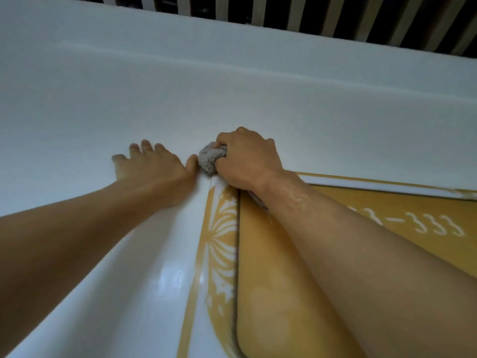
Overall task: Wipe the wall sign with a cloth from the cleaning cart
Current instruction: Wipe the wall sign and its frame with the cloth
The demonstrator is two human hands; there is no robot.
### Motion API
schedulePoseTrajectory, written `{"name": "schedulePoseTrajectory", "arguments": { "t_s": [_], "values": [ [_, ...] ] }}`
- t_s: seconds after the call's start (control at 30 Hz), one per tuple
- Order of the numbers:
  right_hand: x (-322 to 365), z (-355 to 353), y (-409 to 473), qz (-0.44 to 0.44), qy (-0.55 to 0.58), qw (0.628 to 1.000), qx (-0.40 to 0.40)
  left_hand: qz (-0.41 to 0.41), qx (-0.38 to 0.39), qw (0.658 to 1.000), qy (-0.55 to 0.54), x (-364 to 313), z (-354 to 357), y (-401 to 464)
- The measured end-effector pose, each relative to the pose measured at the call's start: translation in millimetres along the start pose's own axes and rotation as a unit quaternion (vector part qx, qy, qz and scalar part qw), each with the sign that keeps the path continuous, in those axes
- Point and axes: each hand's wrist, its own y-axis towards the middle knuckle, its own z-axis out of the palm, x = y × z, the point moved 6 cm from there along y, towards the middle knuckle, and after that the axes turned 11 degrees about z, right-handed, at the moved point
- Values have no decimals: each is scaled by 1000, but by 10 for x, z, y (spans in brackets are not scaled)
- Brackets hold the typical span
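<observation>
The wall sign (271, 293) is a mustard-yellow panel with white numerals and a white floral border, filling the lower right of the head view. My right hand (245, 161) is clenched around a bunched grey cloth (211, 158), pressing it at the sign's upper left corner. My left hand (154, 169) lies flat on the white wall just left of the cloth, fingers spread, its thumb almost touching the cloth. My right forearm covers part of the sign's numerals.
The white wall (232, 86) stretches above and to the left of the sign. A ceiling of dark and pale slats (335, 14) runs along the top edge. A glossy white wall surface (144, 293) lies left of the sign.
</observation>
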Motion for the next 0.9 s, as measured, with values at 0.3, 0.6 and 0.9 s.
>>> {"name": "schedulePoseTrajectory", "arguments": {
  "t_s": [0.3,0.6,0.9],
  "values": [
    [-178,-107,-25,-6,-9,999,37,31,-136,988,-66,-278,-75,4],
    [-1091,-524,-163,65,15,993,101,88,-177,854,-482,-1092,-484,-92],
    [-2127,-887,-326,72,20,991,110,129,-177,968,-120,-2286,-209,-184]
  ]
}}
